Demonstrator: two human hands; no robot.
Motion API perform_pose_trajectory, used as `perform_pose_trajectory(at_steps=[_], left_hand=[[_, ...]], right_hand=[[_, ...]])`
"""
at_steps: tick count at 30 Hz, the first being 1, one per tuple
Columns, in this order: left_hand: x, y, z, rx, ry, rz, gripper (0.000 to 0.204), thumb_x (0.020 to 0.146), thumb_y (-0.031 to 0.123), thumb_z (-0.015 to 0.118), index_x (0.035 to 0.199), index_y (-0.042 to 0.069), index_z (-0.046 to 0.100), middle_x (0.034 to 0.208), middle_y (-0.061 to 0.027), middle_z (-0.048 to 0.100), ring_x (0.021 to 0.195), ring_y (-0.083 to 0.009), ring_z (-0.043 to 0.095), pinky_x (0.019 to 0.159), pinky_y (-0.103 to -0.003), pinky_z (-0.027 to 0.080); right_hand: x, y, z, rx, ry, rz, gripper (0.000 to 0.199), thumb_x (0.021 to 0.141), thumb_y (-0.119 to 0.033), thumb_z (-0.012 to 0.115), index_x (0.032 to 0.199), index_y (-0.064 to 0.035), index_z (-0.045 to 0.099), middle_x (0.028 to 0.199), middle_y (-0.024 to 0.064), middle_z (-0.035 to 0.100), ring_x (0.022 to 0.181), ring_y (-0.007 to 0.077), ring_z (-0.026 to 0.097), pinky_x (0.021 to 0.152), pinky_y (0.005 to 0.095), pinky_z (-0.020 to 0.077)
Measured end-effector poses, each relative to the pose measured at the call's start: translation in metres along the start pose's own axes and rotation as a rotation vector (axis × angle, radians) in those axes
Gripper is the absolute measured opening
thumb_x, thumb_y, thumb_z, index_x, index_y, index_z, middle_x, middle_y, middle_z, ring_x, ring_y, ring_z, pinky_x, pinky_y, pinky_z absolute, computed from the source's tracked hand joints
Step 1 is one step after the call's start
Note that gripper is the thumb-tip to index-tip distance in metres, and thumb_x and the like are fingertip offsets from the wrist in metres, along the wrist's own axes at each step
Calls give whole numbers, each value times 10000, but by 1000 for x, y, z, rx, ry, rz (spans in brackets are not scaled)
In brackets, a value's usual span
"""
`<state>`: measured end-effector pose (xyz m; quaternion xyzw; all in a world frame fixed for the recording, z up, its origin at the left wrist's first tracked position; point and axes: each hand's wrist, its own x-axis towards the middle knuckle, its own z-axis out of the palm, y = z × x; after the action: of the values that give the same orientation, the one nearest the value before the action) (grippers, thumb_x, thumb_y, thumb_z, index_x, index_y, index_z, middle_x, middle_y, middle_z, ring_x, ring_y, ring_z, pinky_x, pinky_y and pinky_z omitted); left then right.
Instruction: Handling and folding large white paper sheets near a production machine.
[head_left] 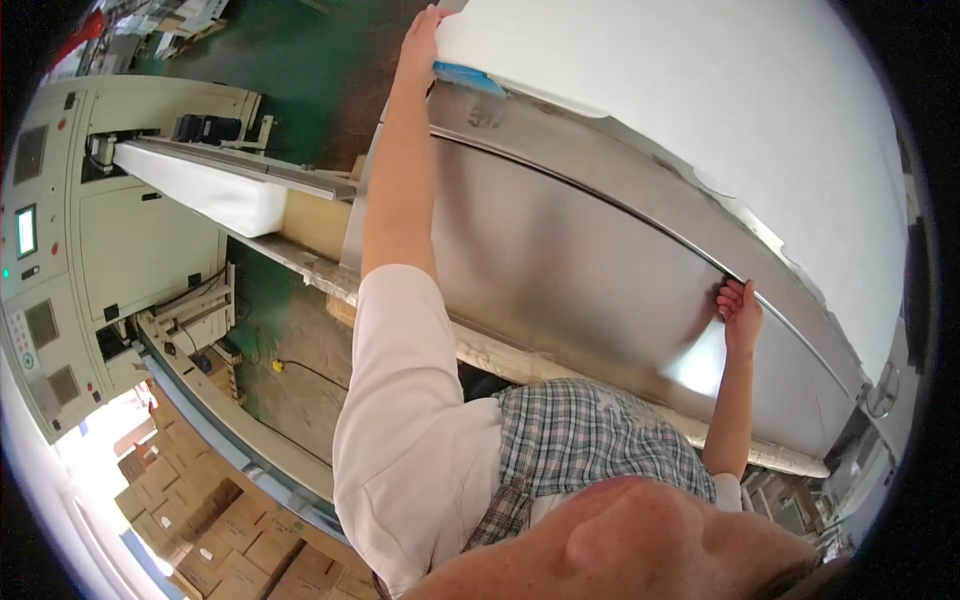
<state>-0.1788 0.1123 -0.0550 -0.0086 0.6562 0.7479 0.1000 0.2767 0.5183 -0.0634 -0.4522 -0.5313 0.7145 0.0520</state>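
The left hand (423, 38) touches the white sheet (690, 90) at its corner on the metal bench (540, 230), perhaps steadying it, its grip unclear; the right hand (740, 303) curls its fingers at the bench's seam, hold uncertain.

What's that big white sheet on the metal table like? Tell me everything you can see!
The big white sheet is plain, bright and smooth, and looks like paper or thin cloth. It lies spread over the far side of the grey metal table, and runs out of view at the top. Its near edge is uneven, with ragged, torn-looking bits. The left hand is at its left corner, and a blue piece shows just beside that edge. I can't tell how thick it is.
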Motion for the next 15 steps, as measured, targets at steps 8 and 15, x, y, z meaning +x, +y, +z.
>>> perform_pose_trajectory(at_steps=[8,15], left_hand=[[-20,3,-21,110,-126,5,269,876,330,440,891,96,572,819,-6,552,748,-108,496,661,-266,401],[-28,38,-10,907,-296,213,351,866,373,452,936,63,603,898,-62,627,836,-170,574,747,-313,438]], right_hand=[[-14,4,-8,-33,-3,17,400,919,-347,416,896,29,551,714,89,595,570,149,561,495,236,445],[-27,1,-15,-154,7,-20,438,911,-377,419,886,35,564,699,91,600,589,153,575,519,249,462]])
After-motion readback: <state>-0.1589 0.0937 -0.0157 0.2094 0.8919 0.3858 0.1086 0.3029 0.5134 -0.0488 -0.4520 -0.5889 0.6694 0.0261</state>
